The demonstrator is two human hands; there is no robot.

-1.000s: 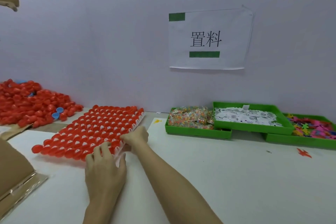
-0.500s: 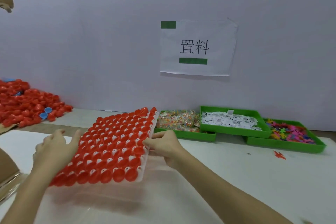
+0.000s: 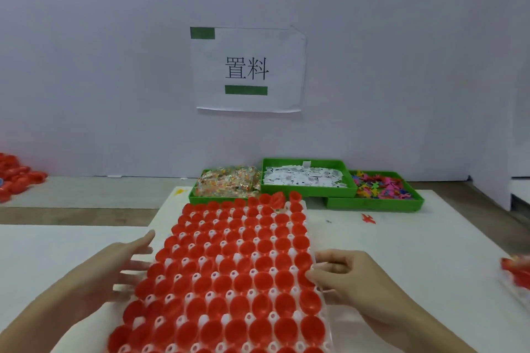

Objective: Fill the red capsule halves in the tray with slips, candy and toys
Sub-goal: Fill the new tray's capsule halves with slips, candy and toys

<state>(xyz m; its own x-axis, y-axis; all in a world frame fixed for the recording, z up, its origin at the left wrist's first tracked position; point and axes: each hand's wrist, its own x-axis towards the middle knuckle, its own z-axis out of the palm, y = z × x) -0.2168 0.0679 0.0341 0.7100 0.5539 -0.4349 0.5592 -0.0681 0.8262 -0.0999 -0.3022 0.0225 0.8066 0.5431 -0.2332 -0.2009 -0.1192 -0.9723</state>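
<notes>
The tray (image 3: 317,289) of red halves (image 3: 243,264) lies on the table (image 3: 401,252) before three green bins (image 3: 309,193). The right hand (image 3: 341,275) pinches its right edge; the left hand (image 3: 120,266), fingers straight, is at its left side.

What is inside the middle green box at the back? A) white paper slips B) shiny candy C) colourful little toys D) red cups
A: the middle green bin is full of white paper slips, with the candy bin to its left and the toy bin to its right.
</notes>
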